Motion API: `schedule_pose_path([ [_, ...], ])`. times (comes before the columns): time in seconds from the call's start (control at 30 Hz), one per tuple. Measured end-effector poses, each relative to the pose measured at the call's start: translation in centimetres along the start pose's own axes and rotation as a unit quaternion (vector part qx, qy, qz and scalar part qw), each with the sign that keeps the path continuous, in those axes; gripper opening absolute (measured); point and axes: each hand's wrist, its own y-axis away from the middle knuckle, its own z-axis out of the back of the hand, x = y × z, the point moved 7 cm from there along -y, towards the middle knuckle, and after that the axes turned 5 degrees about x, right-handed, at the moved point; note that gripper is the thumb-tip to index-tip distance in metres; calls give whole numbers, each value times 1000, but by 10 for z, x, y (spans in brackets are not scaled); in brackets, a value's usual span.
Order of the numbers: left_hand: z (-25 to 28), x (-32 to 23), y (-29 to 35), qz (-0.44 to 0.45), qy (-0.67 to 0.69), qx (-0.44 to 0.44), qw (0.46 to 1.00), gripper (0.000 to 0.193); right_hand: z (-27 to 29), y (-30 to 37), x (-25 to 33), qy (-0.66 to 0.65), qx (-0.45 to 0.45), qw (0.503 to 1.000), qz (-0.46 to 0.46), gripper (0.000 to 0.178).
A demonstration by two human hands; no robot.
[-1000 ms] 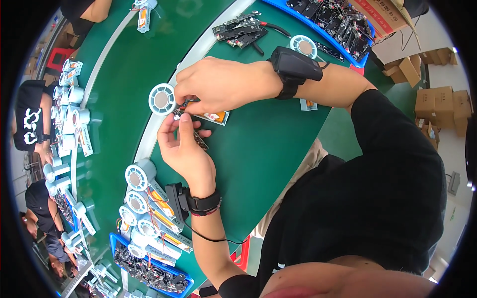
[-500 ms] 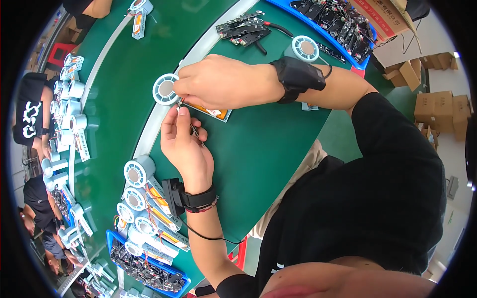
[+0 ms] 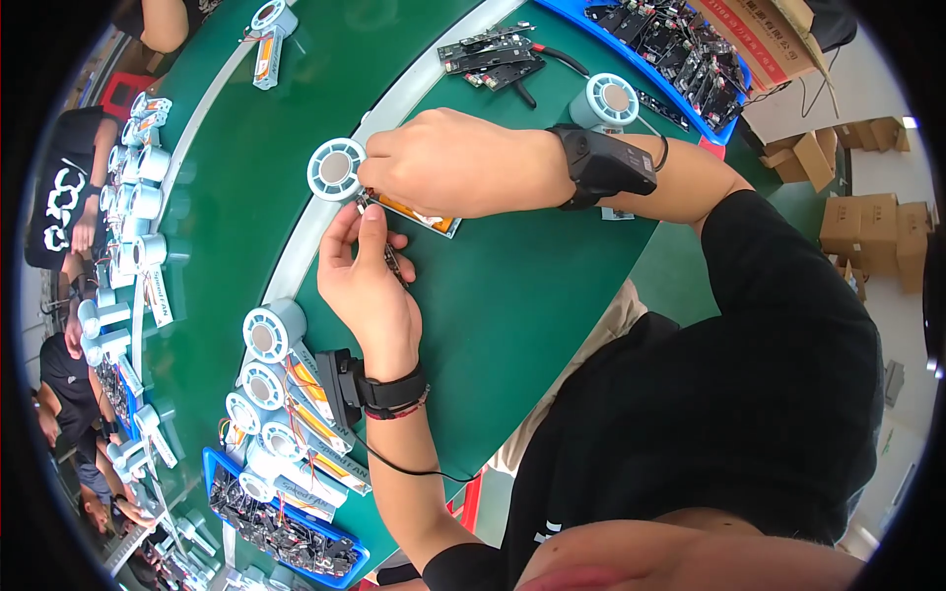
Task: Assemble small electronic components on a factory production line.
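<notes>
A light-blue handheld fan (image 3: 336, 169) lies near the pale strip along the table, its round grey-centred head at the left. Its open handle, with an orange battery (image 3: 440, 220) showing, runs under my right hand (image 3: 443, 163). That hand's fingers are closed in a pinch beside the fan head; what they grip is hidden. Just below, my left hand (image 3: 370, 286) has thumb and forefinger pressed together near small wires at the head. A narrow black circuit board (image 3: 394, 264) lies in its fingers, partly covered by them.
Several assembled fans (image 3: 276, 333) stand to my left, beside a blue tray (image 3: 360, 563) of circuit boards. Loose boards (image 3: 490, 54), a black cable, another fan (image 3: 604, 100) and a second blue tray (image 3: 729, 135) sit at the far right. Co-workers (image 3: 71, 187) work across the green table.
Both hands stay at the fan, fingers shifting only slightly. The whole view has moved a little. A co-worker's hand at the left has changed place.
</notes>
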Motion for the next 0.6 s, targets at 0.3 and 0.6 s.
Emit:
schedule_pose_path([
  [0.3,-1,3,4,41,63,17,997,35,2,2,0,-17,0,1000,-10,16],
  [0.6,22,5,-10,41,25,84,995,34,5,4,-3,-96,132,984,-71,16],
])
